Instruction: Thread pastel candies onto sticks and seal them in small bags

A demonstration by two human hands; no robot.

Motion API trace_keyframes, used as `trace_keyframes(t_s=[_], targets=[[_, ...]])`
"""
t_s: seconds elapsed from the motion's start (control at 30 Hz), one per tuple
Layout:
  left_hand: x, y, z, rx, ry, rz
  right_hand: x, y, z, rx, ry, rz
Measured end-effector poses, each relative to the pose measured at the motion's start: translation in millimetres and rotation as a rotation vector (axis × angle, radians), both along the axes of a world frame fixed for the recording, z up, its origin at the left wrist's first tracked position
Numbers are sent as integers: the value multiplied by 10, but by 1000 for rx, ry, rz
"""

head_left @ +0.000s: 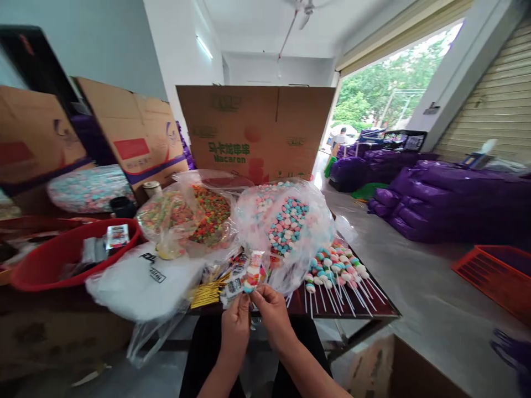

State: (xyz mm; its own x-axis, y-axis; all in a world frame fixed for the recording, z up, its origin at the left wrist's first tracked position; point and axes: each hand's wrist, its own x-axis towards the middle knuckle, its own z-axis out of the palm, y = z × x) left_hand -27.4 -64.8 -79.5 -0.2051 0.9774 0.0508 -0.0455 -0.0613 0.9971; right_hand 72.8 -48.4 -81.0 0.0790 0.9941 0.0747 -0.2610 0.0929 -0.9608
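Observation:
Both hands meet at the table's front edge around a wrapped candy stick (254,270), which stands upright in a clear wrapper with red, white and blue parts. My left hand (235,320) pinches its lower end, and my right hand (271,312) pinches it from the other side. Yellow twist ties (206,294) and printed wrappers (233,284) lie just left of the hands. To the right, many colourful candy skewers (336,271) lie with white sticks pointing forward. Behind are an open bag of pink, white and blue candies (288,224) and a bag of red and green candies (211,215).
A red basin (45,260) and a white plastic bag (145,282) are at the left. A large cardboard box (257,127) stands behind the table; an open box (394,370) is low at the right. Purple sacks (448,199) and an orange crate (493,276) stand beyond.

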Motion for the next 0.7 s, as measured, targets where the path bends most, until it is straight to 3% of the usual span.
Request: trace_keyframes(t_s=[0.1, 0.17, 0.37, 0.47, 0.53, 0.6, 0.7], targets=[[-62, 9, -16, 102, 241, 24, 29, -18, 55, 99, -154, -60], [-92, -2, -6, 95, 253, -15, 39, -50, 125, 178, -247, -87], [-178, -31, 30, 106, -29, -126, 9, -132, 268, 408, -411, -136], [-308, -94, 186, 166, -241, -298, -6, -131, 237, 419, -427, -78], [-414, -172, 353, 270, -267, -353, -4, -99, 226, 414, -445, -32], [-494, -264, 523, 401, -105, -432, 14, -37, 271, 443, -481, -49], [-505, -383, 695, 527, 253, -487, 75, 38, 495, 575, -579, -191]])
